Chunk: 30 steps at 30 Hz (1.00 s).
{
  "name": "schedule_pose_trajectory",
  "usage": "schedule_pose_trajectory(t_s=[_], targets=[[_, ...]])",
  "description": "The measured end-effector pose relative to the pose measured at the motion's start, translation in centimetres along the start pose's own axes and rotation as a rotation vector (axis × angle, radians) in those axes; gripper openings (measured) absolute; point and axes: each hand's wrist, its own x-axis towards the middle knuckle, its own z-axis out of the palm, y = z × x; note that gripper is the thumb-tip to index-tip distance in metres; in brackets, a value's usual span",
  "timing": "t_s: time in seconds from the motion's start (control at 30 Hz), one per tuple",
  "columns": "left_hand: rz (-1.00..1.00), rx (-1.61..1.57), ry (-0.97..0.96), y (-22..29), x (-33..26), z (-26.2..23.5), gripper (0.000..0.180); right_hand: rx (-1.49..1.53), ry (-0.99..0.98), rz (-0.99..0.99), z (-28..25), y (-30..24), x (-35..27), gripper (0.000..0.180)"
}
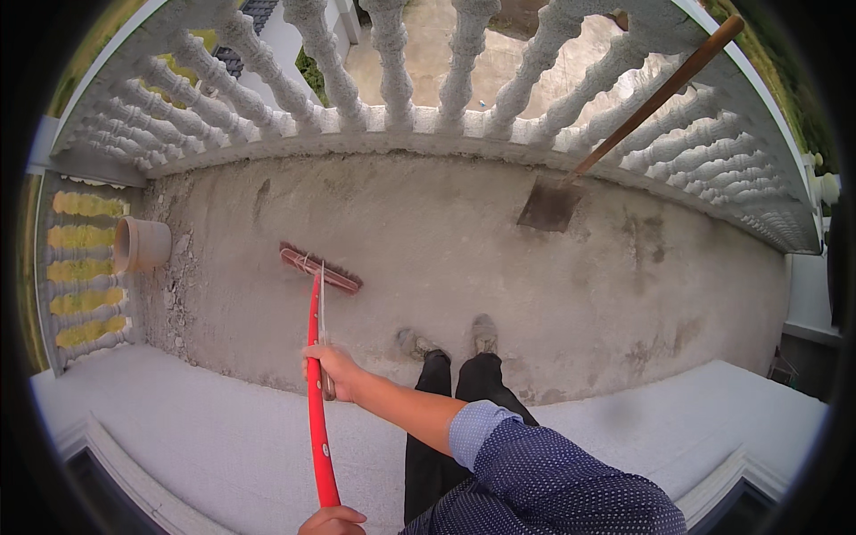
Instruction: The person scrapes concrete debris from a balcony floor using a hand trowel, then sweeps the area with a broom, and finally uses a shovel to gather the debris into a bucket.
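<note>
A broom with a red pole [314,330] reaches forward and left over the concrete floor. Its wide reddish head [323,269] with dark bristles rests on the floor. My right hand [332,370] is closed round the pole about midway. A thin pale strip [323,312] with a brownish lower end runs along the pole beneath that hand; its kind I cannot make out. At the lower edge my left hand [333,520] is wrapped round the pole's upper end, partly cut off by the picture's edge.
A shovel [660,98] leans on the white balustrade [397,80], its blade on the floor. At the left end stands a pale bucket [143,244], with crumbled debris [178,294] along the floor there. A white wall [223,406] runs behind my feet [484,335].
</note>
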Motion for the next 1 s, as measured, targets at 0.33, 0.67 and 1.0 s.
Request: schedule_pose_trajectory(t_s=[0.33,0.67,1.0], targets=[[-0.057,-0.577,-0.194,-8.3,-2.9,-0.3,0.027,0.311,0.635,-0.439,-19.4,-2.0,-13.6,0.014],[-0.346,-0.301,0.15,-6.8,-5.1,-4.4,0.029,0.289,0.317,-0.019,-10.1,7.0,4.9,0.011],[-0.091,-0.019,0.011,-1.1,-3.0,-5.8,0.029,0.099,0.036,0.063,2.8,4.3,3.6,0.015]])
